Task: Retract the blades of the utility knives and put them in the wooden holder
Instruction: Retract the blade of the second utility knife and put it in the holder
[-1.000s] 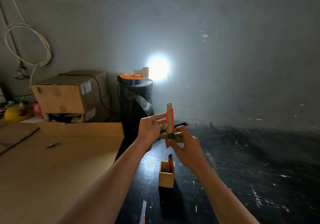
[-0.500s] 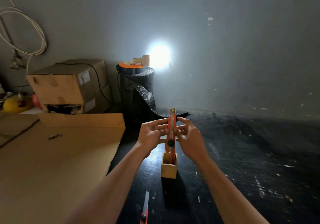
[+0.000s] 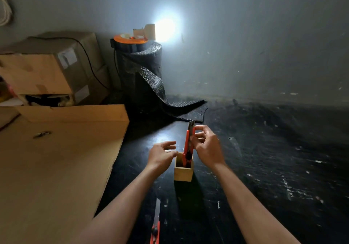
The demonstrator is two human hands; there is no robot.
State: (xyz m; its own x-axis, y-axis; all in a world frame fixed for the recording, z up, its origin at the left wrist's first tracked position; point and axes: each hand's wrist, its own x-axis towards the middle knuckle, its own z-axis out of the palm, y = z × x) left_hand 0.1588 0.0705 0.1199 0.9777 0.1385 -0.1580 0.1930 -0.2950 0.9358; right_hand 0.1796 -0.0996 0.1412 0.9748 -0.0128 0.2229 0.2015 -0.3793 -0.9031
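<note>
The right hand (image 3: 206,147) is pinching an orange utility knife (image 3: 188,143) by its upper end, fingers clamped on the body, and standing it nearly upright with its lower end already inside the wooden holder (image 3: 183,172). The left hand (image 3: 162,155) is hovering just beside the holder's left rim with its fingers apart and gripping nothing. To finish this step well, the knife should probably be going straight down along the holder's inner wall, with the grip loosening only once the base is resting on the bottom; the empty hand could be steadying the small box so it is not tipping. A grey metal tip is showing at the top of the knife (whether that is the guide or a little blade still out is hard to tell, so it is worth checking before letting go). A second knife (image 3: 156,223) is lying on the surface nearer the person with its blade clearly extended, and will be needing retraction. The work surface (image 3: 264,158) is looking dark, scuffed and flecked with pale marks. To the left a large cardboard sheet (image 3: 56,168) is lying flat, with cardboard boxes (image 3: 47,69) behind it; a roll of black bubble wrap (image 3: 141,77) is standing against the grey wall, where a bright lamp (image 3: 166,29) is glaring.
</note>
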